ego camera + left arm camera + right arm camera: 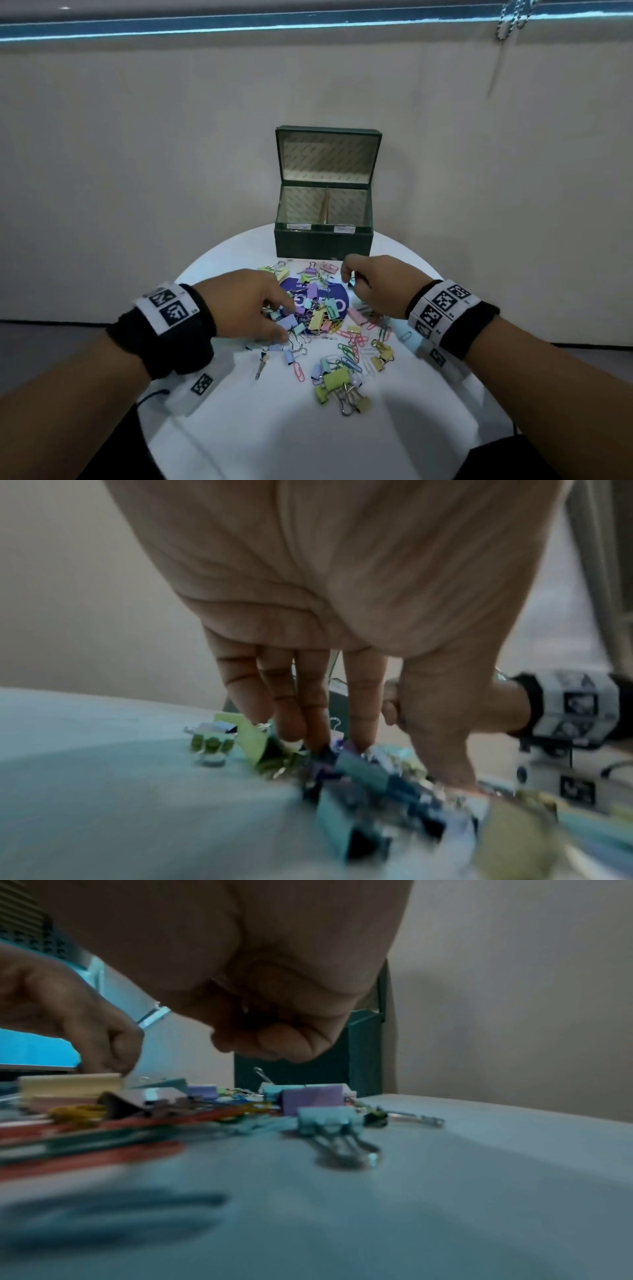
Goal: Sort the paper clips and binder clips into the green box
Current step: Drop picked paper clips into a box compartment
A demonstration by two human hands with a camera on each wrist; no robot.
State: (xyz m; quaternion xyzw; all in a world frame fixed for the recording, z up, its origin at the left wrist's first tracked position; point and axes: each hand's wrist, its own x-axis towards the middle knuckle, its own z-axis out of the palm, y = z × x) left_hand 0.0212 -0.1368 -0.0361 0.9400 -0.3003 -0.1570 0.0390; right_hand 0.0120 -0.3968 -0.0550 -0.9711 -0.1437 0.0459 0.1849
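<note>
The green box (pixel 323 245) stands open at the back of the round white table (pixel 239 428), with a divider and two labelled compartments. A pile of pastel binder clips and coloured paper clips (pixel 325 318) is spread in front of it. My left hand (pixel 282 322) reaches down into the pile's left side, and its straight fingers (pixel 359 723) touch the clips. My right hand (pixel 351 277) hovers just above the pile's far right, close to the box. Its fingers (pixel 274 1039) are curled, and nothing shows in them. A teal binder clip (pixel 325 1119) lies below it.
The box lid (pixel 327 154) stands upright against the wall. A purple round sticker (pixel 337 294) lies under the pile. A big green binder clip (pixel 337 380) sits nearer to me. A small black clip (pixel 375 1119) lies near the box. The table edge curves close on both sides.
</note>
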